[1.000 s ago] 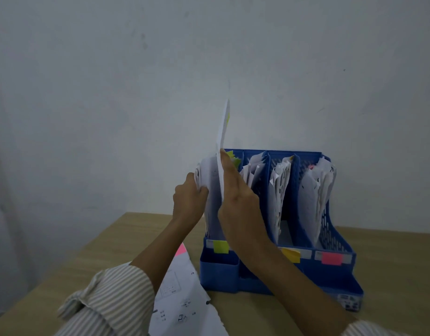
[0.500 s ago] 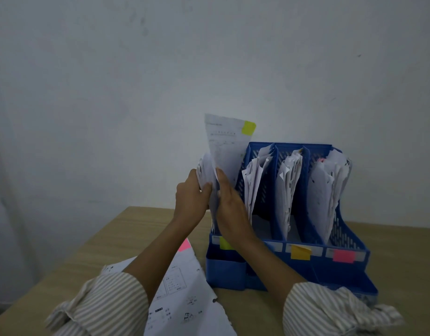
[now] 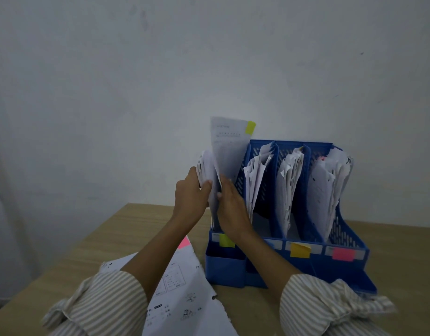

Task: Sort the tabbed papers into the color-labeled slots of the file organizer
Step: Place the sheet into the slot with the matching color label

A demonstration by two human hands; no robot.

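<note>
left hand [image 3: 190, 190]: fingers curled round the paper stack [image 3: 205, 168] in the organizer's [image 3: 340, 241] leftmost slot | right hand [image 3: 231, 204]: fingers pinching a yellow-tabbed sheet [image 3: 229, 151], upright in that slot above the yellow label [image 3: 225, 240] | more sheets [image 3: 182, 299] on counter [image 3: 107, 243]

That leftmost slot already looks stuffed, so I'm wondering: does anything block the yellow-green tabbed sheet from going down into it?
Yes. The stack of papers already standing in the yellow-green labeled slot crowds its path. The left hand grips that stack and pulls it leftward, while the right hand holds the tabbed sheet in the opened gap. Nothing else visibly blocks it.
</note>
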